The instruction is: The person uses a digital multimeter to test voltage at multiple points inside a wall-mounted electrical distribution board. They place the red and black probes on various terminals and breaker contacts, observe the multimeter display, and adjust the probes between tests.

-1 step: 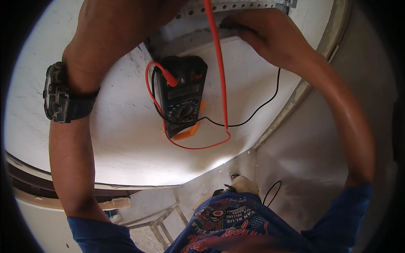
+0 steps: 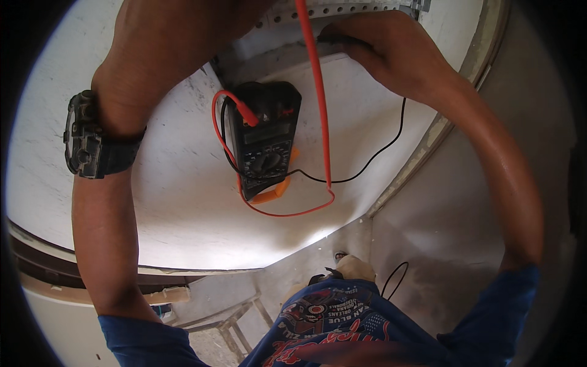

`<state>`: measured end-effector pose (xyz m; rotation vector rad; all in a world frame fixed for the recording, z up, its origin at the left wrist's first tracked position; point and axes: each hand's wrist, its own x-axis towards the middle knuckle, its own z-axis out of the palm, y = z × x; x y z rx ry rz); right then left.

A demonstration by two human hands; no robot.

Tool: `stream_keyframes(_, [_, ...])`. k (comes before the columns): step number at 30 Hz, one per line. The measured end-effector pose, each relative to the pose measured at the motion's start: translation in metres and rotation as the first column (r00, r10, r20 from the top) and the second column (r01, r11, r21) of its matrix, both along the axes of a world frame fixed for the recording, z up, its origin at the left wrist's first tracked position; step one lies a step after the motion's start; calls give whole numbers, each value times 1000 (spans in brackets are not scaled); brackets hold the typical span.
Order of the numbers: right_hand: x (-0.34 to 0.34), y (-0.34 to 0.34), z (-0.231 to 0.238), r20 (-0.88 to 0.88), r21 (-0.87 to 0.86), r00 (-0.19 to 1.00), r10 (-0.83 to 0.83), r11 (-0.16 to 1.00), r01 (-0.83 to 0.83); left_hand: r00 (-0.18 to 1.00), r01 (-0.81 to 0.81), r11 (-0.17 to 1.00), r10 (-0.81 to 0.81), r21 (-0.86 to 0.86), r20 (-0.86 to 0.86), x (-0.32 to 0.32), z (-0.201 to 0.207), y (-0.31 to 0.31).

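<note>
While the meter sat nearby, your right hand was curled by the black lead; left hand cropped; couldn't tell either's grip.

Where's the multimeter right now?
In the head view, the multimeter is above and slightly left of centre, between the wristwatch on its left and the red probe on its right.

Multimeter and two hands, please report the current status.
Left hand: fingers out of view. Right hand: bent inward, grip unclear. Multimeter: on white surface, red plug inserted. In the way: black lead across its lower face.
</note>
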<state>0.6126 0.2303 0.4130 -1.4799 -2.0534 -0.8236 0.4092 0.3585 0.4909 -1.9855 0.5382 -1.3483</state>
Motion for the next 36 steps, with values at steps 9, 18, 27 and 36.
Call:
stream_keyframes(9, [-15,4,25,116,-236,954,-278,925,298,992,88,995,-92,-41,-86,1,2,-6])
stream_keyframes(18, [-25,9,33,180,-242,951,-253,925,292,998,-42,998,40,-52,-49,-5,-4,-14])
stream_keyframes(27, [-7,15,16,28,-135,993,-116,984,118,997,24,998,-29,-60,-76,0,0,-7])
stream_keyframes(36, [-3,2,-2,175,100,979,-101,991,85,1000,-9,1000,9,8,-6,-1,1,-2])
